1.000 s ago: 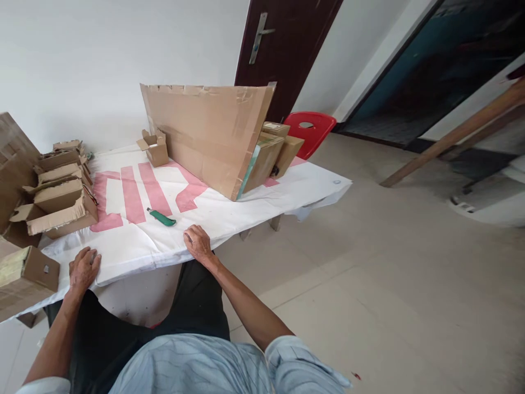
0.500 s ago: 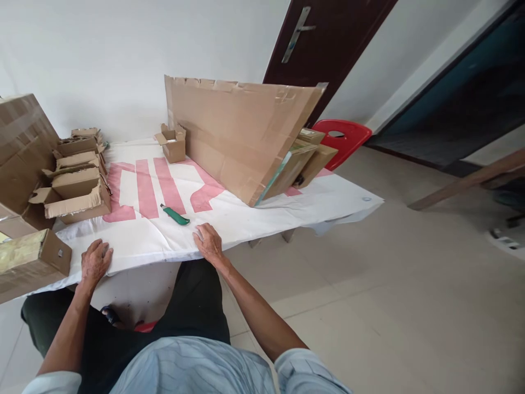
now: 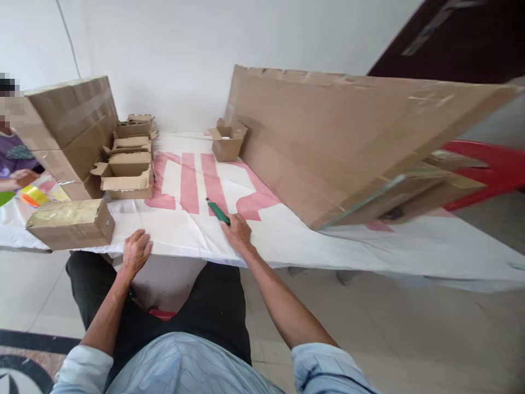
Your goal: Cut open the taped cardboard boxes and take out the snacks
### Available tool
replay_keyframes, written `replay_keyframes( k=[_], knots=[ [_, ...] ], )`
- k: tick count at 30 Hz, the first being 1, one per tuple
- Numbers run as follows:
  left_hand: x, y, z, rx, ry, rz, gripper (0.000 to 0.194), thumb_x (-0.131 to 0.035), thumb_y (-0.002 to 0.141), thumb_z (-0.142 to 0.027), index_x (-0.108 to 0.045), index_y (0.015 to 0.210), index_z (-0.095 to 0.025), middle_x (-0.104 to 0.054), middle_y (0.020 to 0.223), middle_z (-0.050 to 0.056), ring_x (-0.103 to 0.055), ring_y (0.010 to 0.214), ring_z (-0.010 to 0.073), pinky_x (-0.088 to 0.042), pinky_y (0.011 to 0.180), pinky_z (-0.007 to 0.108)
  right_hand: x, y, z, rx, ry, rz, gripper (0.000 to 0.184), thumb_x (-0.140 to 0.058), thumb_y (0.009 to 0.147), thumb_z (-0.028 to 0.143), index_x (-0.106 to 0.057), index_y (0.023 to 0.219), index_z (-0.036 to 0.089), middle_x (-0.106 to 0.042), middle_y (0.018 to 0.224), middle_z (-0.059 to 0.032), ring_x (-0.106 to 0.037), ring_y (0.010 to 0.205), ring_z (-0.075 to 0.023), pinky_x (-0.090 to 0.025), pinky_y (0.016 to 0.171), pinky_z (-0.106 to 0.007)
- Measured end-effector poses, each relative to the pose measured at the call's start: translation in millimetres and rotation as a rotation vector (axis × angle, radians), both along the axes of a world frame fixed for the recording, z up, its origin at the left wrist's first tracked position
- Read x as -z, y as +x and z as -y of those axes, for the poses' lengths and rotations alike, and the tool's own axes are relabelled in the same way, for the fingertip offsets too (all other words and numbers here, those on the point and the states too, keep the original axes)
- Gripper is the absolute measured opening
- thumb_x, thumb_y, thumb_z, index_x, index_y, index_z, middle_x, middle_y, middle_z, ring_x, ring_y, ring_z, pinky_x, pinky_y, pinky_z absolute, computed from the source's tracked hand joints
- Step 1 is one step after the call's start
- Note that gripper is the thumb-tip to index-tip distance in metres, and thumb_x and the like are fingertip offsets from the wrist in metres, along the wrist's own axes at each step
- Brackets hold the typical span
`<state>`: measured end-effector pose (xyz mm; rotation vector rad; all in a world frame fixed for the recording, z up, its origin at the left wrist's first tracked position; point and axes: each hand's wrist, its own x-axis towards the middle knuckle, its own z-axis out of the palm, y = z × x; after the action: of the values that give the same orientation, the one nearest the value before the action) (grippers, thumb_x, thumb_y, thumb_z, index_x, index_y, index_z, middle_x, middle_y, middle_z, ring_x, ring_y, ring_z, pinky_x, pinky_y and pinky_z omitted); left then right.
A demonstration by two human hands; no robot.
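Observation:
My right hand (image 3: pixel 239 233) lies on the white cloth with pink shapes (image 3: pixel 287 241) that covers the table. Its fingers are stretched out and touch the near end of a green utility knife (image 3: pixel 217 212). My left hand (image 3: pixel 135 251) rests on the near edge of the cloth with loosely bent fingers and holds nothing. A small taped cardboard box (image 3: pixel 71 230) sits just left of that hand.
A large cardboard sheet (image 3: pixel 328 137) leans over boxes at the right. A small open box (image 3: pixel 227 143) stands at the back. Several open boxes (image 3: pixel 128 169) and a big taped box (image 3: pixel 69 126) stand at the left. Another person (image 3: pixel 14 164) sits far left by yellow tape (image 3: pixel 35 194). A red chair (image 3: pixel 488 164) is behind.
The view has swung left and closer to the table. My right hand has moved forward onto the end of the green knife. My left hand stays on the table edge.

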<state>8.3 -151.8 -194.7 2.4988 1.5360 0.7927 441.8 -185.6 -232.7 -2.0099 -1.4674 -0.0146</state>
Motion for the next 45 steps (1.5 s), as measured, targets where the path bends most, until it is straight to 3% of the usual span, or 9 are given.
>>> replay_keyframes(
  k=[5, 8, 14, 18, 21, 26, 33, 40, 45],
  knots=[
    [8.6, -5, 30, -0.02, -0.026, 0.09, 0.028, -0.074, 0.104, -0.023, -0.087, 0.128, -0.025, -0.081, 0.148, 0.017, -0.08, 0.135, 0.0357, -0.066, 0.115, 0.051, 11.1, 5, 4, 0.024, 0.121, -0.001, 0.037, -0.062, 0.103, 0.039, -0.076, 0.13, 0.019, -0.073, 0.128, -0.0204, -0.063, 0.129, -0.0408, -0.056, 0.112, -0.055],
    [0.1, -18, 44, -0.058, 0.005, 0.161, 0.029, -0.075, 0.103, -0.025, -0.086, 0.13, -0.026, -0.079, 0.148, 0.017, -0.081, 0.129, 0.0357, -0.066, 0.112, 0.052, 16.0, 3, 15, 0.052, 0.184, -0.004, 0.039, -0.058, 0.103, 0.04, -0.076, 0.129, 0.017, -0.072, 0.129, -0.0239, -0.062, 0.13, -0.043, -0.056, 0.115, -0.059],
    [-65.0, -61, 55, -0.259, 0.297, 0.224, 0.029, -0.078, 0.102, -0.033, -0.086, 0.13, -0.026, -0.078, 0.134, 0.016, -0.071, 0.131, 0.0401, -0.056, 0.123, 0.058, 22.4, -5, 33, 0.029, 0.249, -0.038, 0.034, -0.056, 0.1, 0.041, -0.076, 0.119, 0.021, -0.075, 0.121, -0.0228, -0.065, 0.123, -0.0436, -0.057, 0.111, -0.061],
    [-114.8, -94, 40, -0.436, 0.338, 0.162, 0.046, -0.085, 0.097, -0.041, -0.083, 0.14, -0.025, -0.071, 0.16, 0.02, -0.055, 0.159, 0.0492, -0.042, 0.134, 0.066, 25.9, -9, 39, 0.002, 0.285, -0.053, 0.034, -0.054, 0.1, 0.043, -0.076, 0.115, 0.022, -0.077, 0.119, -0.0218, -0.067, 0.121, -0.0423, -0.059, 0.108, -0.059],
    [-134.9, -111, 20, -0.483, 0.227, 0.073, 0.063, -0.094, 0.09, -0.047, -0.08, 0.148, -0.025, -0.059, 0.178, 0.024, -0.04, 0.172, 0.0563, -0.034, 0.136, 0.07, 27.9, -10, 40, -0.019, 0.306, -0.061, 0.033, -0.054, 0.101, 0.043, -0.077, 0.112, 0.023, -0.078, 0.117, -0.0212, -0.069, 0.118, -0.0412, -0.059, 0.107, -0.057],
    [-132.9, -109, 1, -0.466, 0.132, -0.047, 0.065, -0.095, 0.089, -0.049, -0.081, 0.149, -0.026, -0.063, 0.175, 0.024, -0.044, 0.17, 0.056, -0.029, 0.137, 0.07, 31.3, -8, 38, -0.023, 0.317, -0.072, 0.03, -0.056, 0.099, 0.042, -0.077, 0.11, 0.023, -0.079, 0.114, -0.0196, -0.071, 0.111, -0.0382, -0.06, 0.105, -0.055],
    [-131.6, -95, 10, -0.457, 0.152, -0.055, 0.06, -0.086, 0.097, -0.053, -0.079, 0.151, -0.028, -0.066, 0.174, 0.022, -0.052, 0.164, 0.0508, -0.034, 0.136, 0.068, 31.9, -6, 39, -0.056, 0.356, -0.049, 0.028, -0.057, 0.099, 0.042, -0.077, 0.107, 0.024, -0.08, 0.111, -0.0188, -0.072, 0.104, -0.0369, -0.061, 0.099, -0.053],
    [-177.9, -183, -24, -0.794, 0.139, 0.292, 0.06, -0.086, 0.091, -0.049, -0.078, 0.139, -0.016, -0.071, 0.157, 0.027, -0.061, 0.153, 0.0542, -0.044, 0.129, 0.077, 20.6, -11, 43, -0.032, 0.358, -0.038, 0.026, -0.057, 0.098, 0.039, -0.077, 0.107, 0.025, -0.079, 0.106, -0.0162, -0.067, 0.09, -0.0325, -0.062, 0.094, -0.05],
    [-173.7, -208, -35, -0.68, -0.129, 0.538, 0.044, -0.08, 0.08, -0.056, -0.076, 0.105, -0.02, -0.077, 0.101, 0.009, -0.074, 0.108, 0.0388, -0.065, 0.09, 0.052, 8.9, -23, 41, -0.054, 0.348, -0.085, 0.028, -0.058, 0.099, 0.036, -0.079, 0.112, 0.023, -0.077, 0.108, -0.0155, -0.067, 0.093, -0.0323, -0.062, 0.096, -0.05]
  ],
)
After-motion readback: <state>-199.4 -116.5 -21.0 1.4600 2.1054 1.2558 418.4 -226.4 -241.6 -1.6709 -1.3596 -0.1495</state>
